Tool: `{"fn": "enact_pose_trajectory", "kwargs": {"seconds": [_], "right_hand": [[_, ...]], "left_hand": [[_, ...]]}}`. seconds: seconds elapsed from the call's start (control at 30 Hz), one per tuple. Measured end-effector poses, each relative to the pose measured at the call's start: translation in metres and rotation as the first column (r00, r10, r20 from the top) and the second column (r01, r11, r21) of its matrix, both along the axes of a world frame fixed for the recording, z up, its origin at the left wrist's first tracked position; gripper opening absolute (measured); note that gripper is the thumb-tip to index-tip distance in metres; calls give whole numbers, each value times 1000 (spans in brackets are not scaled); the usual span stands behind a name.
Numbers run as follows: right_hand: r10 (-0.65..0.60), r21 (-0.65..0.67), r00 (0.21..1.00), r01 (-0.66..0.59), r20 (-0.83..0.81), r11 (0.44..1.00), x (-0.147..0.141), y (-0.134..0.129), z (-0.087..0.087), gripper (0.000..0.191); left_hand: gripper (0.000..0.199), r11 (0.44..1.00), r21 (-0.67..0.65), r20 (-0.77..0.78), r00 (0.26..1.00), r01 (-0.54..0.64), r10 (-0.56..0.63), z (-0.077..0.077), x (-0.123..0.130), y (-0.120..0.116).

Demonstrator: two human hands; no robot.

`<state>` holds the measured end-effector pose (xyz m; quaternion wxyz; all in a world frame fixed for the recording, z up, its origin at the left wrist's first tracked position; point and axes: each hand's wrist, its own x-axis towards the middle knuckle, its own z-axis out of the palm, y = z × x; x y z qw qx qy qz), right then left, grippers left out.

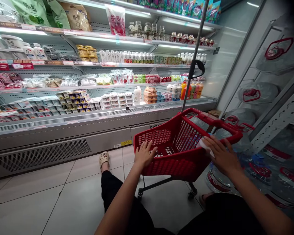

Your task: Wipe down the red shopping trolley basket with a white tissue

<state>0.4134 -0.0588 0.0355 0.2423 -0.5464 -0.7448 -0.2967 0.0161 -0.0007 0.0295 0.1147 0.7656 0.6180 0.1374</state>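
Observation:
A red plastic shopping cart (176, 168) on a dark wheeled frame stands before me, its basket showing no goods inside. My left hand (144, 154) rests at the left end of the basket's near rim, its fingers stretched out and spread, holding nothing. Farther right, my right hand (222, 157) lies over the near rim close to the handle. Under its fingers is a crumpled white tissue (206, 145), pressed against the red plastic. The tissue is partly hidden by the fingers. A tall dark pole (198, 39) with a black loop grip rises behind the cart.
An open refrigerated display case (107, 129) runs along the far side, stocked with yogurt cups, bottles and bags. Large water jugs (259, 173) with red handles fill a rack on the right. My foot in a beige clog (104, 159) stands on the tiled floor (80, 199).

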Motion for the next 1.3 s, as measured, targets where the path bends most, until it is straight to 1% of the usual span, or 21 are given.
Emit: {"fn": "enact_pose_trajectory", "kwargs": {"seconds": [0.07,0.1,0.17,0.23,0.3,0.37,0.43,0.47,0.5,0.57,0.63,0.77,0.83,0.9,0.97,1.0,1.07,1.13,1.2,1.27,1.3], "right_hand": [[-69,6,997,69,-35,998,11,5,2,61],[-85,2,995,85,-42,996,12,7,0,63],[-53,-22,998,53,-23,998,-1,12,-9,70],[53,-72,999,-53,6,996,-34,14,-26,80],[185,-127,983,-182,11,975,-83,14,-43,90],[301,-163,953,-300,-16,940,-135,9,-56,95],[374,-179,925,-379,-65,908,-176,3,-61,98],[398,-188,914,-406,-80,894,-188,1,-61,98],[416,-202,905,-424,-85,883,-193,0,-59,97],[437,-234,897,-440,-67,867,-187,2,-55,94],[423,-243,905,-419,-40,875,-162,12,-50,89],[271,-202,962,-267,-5,942,-88,38,-40,83],[193,-181,981,-186,22,966,-52,51,-33,82],[131,-147,991,-125,32,981,-27,61,-27,79],[89,-111,996,-88,2,990,-18,67,-24,73],[80,-101,996,-82,-25,992,-21,68,-24,70],[102,-108,992,-111,-79,988,-43,66,-30,64],[175,-142,977,-191,-121,971,-82,58,-38,62],[269,-169,949,-296,-163,940,-129,46,-46,63],[373,-191,906,-409,-198,892,-169,33,-50,65],[411,-205,887,-451,-210,869,-183,28,-51,67]], "left_hand": [[77,1000,18,-3,1000,25,-25,-1,9,0],[77,998,34,-9,998,56,-55,-2,13,-1],[75,987,65,-24,989,146,-145,-4,21,-2],[73,969,97,-33,974,227,-225,-7,29,-4],[70,953,138,-36,963,269,-267,-9,34,-7],[68,937,189,-40,955,295,-293,-11,36,-10],[69,923,225,-38,949,312,-312,-11,34,-12],[71,920,234,-34,949,314,-315,-11,32,-13],[72,920,237,-29,949,311,-313,-11,30,-13],[72,926,231,-23,953,298,-301,-10,24,-13],[72,932,219,-28,957,288,-289,-8,19,-11],[72,938,186,-33,956,293,-292,-5,13,-9],[72,939,170,-34,954,299,-298,-3,12,-8],[71,940,162,-40,954,299,-297,-2,12,-8],[71,941,164,-50,955,297,-293,-3,13,-9],[71,940,168,-53,955,297,-292,-3,13,-9],[72,938,184,-55,956,293,-288,-4,15,-9],[72,935,208,-53,958,287,-282,-6,16,-9],[72,930,236,-51,959,282,-278,-7,15,-10],[72,925,259,-53,960,278,-274,-8,14,-10],[72,924,265,-56,961,276,-271,-8,12,-10]]}}
